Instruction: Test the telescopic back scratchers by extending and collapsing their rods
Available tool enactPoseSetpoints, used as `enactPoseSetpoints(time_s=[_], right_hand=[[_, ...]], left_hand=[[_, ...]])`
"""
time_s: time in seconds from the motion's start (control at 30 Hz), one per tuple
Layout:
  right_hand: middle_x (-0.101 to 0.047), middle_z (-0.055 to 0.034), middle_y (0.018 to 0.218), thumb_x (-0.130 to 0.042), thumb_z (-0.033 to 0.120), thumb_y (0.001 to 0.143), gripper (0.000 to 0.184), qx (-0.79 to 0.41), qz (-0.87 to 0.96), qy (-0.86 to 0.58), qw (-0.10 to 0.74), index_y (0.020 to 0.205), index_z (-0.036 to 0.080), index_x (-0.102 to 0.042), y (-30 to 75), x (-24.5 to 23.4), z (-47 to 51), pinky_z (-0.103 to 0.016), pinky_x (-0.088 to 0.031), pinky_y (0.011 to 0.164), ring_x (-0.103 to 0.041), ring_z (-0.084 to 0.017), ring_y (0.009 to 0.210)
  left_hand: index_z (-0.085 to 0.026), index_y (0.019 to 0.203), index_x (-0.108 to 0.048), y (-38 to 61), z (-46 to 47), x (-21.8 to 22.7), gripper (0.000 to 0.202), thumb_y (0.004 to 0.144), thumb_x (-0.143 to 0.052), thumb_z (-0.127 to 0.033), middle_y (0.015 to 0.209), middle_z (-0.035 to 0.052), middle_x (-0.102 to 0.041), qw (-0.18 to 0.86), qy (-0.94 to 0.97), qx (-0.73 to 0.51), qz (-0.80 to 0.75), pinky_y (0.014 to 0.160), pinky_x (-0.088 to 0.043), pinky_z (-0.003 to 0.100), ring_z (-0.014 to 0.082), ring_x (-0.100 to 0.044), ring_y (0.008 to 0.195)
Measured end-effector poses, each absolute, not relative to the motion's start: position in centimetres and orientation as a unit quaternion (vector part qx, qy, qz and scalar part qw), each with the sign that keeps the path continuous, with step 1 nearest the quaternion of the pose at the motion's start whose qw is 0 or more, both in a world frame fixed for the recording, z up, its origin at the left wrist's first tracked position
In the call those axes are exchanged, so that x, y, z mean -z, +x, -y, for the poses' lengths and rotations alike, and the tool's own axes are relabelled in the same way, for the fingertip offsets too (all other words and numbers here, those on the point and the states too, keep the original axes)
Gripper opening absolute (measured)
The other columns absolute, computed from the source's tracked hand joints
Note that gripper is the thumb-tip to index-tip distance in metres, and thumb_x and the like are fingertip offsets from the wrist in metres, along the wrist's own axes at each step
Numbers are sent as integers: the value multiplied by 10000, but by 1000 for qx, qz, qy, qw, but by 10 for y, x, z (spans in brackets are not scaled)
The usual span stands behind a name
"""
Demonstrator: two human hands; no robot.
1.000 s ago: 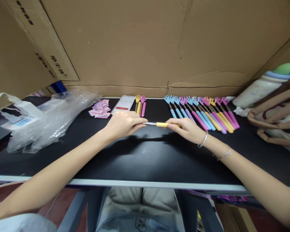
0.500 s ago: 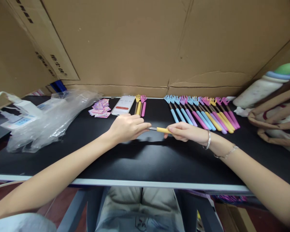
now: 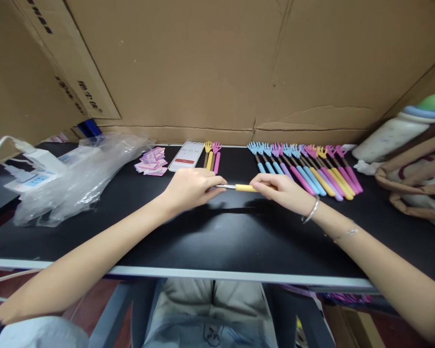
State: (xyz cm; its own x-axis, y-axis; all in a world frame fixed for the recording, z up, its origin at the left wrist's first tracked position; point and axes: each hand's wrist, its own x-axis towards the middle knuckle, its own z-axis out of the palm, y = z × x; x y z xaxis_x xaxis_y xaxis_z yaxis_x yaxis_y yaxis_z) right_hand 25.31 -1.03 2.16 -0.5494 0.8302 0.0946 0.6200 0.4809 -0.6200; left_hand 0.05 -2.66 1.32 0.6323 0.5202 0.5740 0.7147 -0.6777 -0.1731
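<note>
Between my two hands, a back scratcher (image 3: 244,188) with a yellow handle and a thin metal rod is held level above the black table. My left hand (image 3: 192,188) is closed on the rod end, and its fingers hide whatever head is there. My right hand (image 3: 281,190) pinches the far end of the yellow handle. Beyond my left hand lie a few back scratchers (image 3: 216,159) with yellow and pink hand-shaped heads. Past my right hand is a row of several more back scratchers (image 3: 311,169) in blue, purple, pink and yellow.
A phone (image 3: 186,156) and a pile of small printed cards (image 3: 151,162) lie at the back left. Clear plastic bags (image 3: 79,179) cover part of a power strip (image 3: 36,181). At the right are a bottle (image 3: 395,133) and a brown-handled bag (image 3: 413,179). Cardboard (image 3: 188,63) walls the back.
More of the metal rod shows beside my left fingers. My right hand has risen slightly, and its fingers sit at the handle's end. The camera view has shifted slightly.
</note>
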Motion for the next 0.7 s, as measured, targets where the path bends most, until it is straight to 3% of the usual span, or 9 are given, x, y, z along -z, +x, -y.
enactPoseSetpoints(time_s=[0.13,0.23,0.5,0.7], right_hand=[[-624,-11,707,-427,452,885,320,-54,877,-435,196,920,199,-619,254,-20,14,-242,-303,558,-502,-117,578],[-665,-24,771,-419,433,899,298,23,888,-424,175,951,216,-615,255,-15,15,-245,-299,552,-538,-130,602],[-649,-11,736,-414,421,908,303,-67,892,-407,184,958,204,-619,255,-9,9,-230,-324,564,-532,-123,595],[-562,6,615,-414,438,897,337,-127,888,-405,175,903,179,-628,256,-14,9,-232,-281,533,-436,-103,513]], left_hand=[[-260,913,-685,-4,24,-17,228,877,-514,-406,748,-20,-700,140,-876,225,403,494,-240,222,119,-606,649],[-262,905,-688,-6,23,-18,243,874,-509,-424,735,-21,-702,116,-877,209,416,494,-232,223,119,-600,623],[-254,903,-694,-6,23,-16,250,882,-489,-395,677,-14,-670,146,-882,218,391,488,-226,228,119,-602,653],[-244,869,-698,-4,24,-14,251,888,-484,-374,640,-15,-649,202,-878,248,355,473,-208,245,109,-585,618]])
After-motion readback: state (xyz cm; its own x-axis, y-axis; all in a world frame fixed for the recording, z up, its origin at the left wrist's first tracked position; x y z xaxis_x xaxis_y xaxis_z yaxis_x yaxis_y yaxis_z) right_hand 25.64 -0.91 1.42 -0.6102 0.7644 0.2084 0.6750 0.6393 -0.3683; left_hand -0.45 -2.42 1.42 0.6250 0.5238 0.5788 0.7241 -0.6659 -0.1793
